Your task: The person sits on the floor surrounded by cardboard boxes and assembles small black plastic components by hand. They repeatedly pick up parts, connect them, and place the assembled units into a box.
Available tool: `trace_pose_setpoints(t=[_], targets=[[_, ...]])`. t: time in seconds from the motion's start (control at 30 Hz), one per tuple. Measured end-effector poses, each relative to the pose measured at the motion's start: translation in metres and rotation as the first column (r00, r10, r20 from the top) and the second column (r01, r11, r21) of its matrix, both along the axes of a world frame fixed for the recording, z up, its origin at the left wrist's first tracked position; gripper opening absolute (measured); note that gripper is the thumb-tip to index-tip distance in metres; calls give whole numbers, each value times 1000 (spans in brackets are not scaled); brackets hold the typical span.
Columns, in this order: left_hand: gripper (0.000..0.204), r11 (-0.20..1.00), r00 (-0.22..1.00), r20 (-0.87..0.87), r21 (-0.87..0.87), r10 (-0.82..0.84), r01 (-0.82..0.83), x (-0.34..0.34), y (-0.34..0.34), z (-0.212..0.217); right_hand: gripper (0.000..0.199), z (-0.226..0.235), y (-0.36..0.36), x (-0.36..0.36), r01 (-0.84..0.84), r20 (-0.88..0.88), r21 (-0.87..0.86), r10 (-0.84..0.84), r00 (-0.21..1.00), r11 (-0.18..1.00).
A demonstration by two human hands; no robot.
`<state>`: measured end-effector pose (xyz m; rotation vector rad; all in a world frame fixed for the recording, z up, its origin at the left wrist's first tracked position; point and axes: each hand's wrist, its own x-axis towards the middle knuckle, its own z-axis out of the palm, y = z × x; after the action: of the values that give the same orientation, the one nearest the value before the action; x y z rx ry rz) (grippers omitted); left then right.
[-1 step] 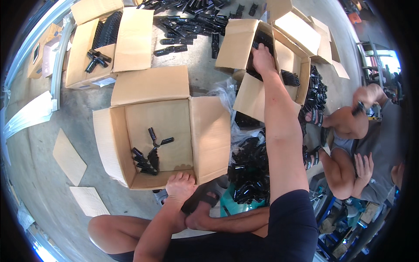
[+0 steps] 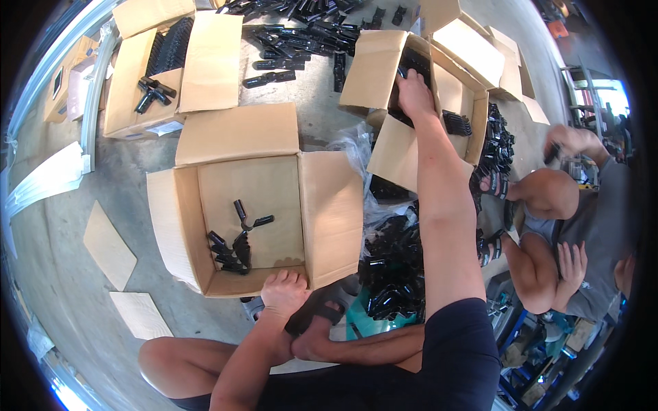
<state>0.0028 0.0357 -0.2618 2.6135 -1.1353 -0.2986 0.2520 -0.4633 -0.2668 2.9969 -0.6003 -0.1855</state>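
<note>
An open cardboard box (image 2: 332, 219) stands before me, with several black Y-shaped plastic parts (image 2: 236, 253) lying in it. My left hand (image 2: 285, 291) is closed over the near rim of this box, its fingers curled inside. Stretched out far to the right, my right hand (image 2: 415, 94) reaches into a second cardboard box (image 2: 370, 68) among black parts. Its fingertips are partly hidden there, so I cannot see whether they grip a part.
A box (image 2: 140, 120) filled with stacked black parts stands far left. Loose black parts (image 2: 281, 44) lie on the floor at the back, with another heap (image 2: 391, 267) right of my feet. Cardboard sheets (image 2: 110, 245) lie left. A co-worker (image 2: 589, 226) sits at the right.
The co-worker's raised hand has moved slightly left and up, with a dark object in it. Both my hands stay where they were.
</note>
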Motion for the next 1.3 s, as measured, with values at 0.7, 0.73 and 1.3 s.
trace_pose_setpoints(t=[0.7, 0.73, 1.3], targets=[[31, 998, 1000, -4, 57, -15, 15, 0, -1, 3, 13, 66, 22, -101, -97, 299, 948, -737, 606, 305], [32, 999, 1000, -6, 53, 0, 1, -1, -1, 3, 13, 76, 31, -108, -177, 309, 951, -742, 595, 254], [44, 267, -81, -773, -118, -630, -956, 23, 0, 176, 22, 202, 325, -276, -331, 280, 943, -457, 844, -33]])
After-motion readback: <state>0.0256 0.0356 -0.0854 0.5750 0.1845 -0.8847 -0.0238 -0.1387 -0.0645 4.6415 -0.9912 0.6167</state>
